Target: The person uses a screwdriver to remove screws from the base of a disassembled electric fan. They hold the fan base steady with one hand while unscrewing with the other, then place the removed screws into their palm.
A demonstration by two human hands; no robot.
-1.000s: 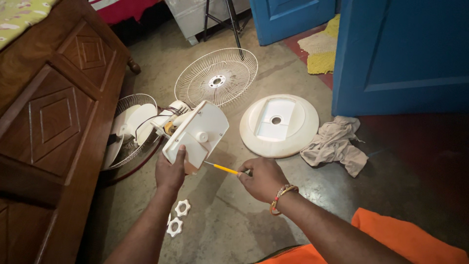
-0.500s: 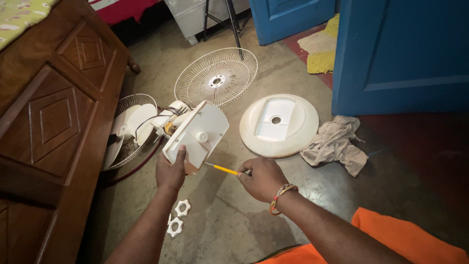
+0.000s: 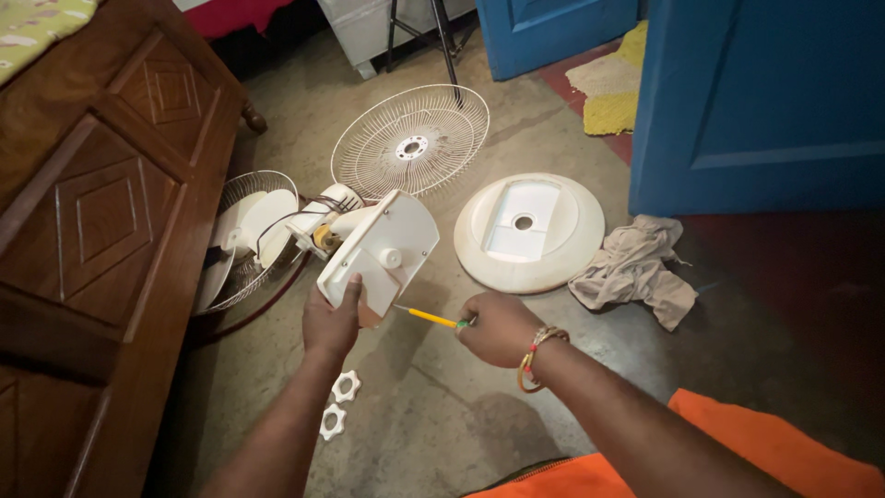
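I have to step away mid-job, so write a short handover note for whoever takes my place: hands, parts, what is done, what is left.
Left hand: grips the lower edge of the white fan housing, tilted up off the floor.
Right hand: closed on a yellow screwdriver, tip at the housing's lower edge.
Parts: wire grille and round base lie separately on the floor; second grille with blade leans by the wooden furniture; two white nuts lie near the left forearm.
Done: grille, base and nuts are off.
Left: the housing, probably still being worked on.
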